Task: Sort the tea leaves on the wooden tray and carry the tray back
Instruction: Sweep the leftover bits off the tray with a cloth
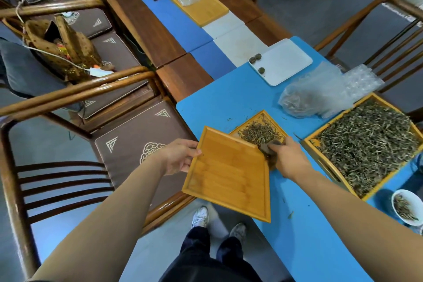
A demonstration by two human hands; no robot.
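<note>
My left hand (pixel 180 155) grips the left edge of an empty wooden tray (pixel 229 174), held tilted over the table's near edge. Its far right corner overlaps a smaller wooden tray (pixel 272 121) that holds a pile of tea leaves (pixel 259 131). My right hand (pixel 289 158) is closed around a dark, blurred clump, apparently tea leaves (pixel 270 149), at the junction of the two trays. A large wooden tray (pixel 320 162) to the right is full of tea leaves (pixel 368 144).
The blue table (pixel 304 236) also carries a white tray (pixel 288 59) with three tea balls, clear plastic bags (pixel 315 96), and a white bowl (pixel 406 207) of leaves at the right edge. Wooden chairs stand at left and far right. Another wooden tray (pixel 201 9) lies farther back.
</note>
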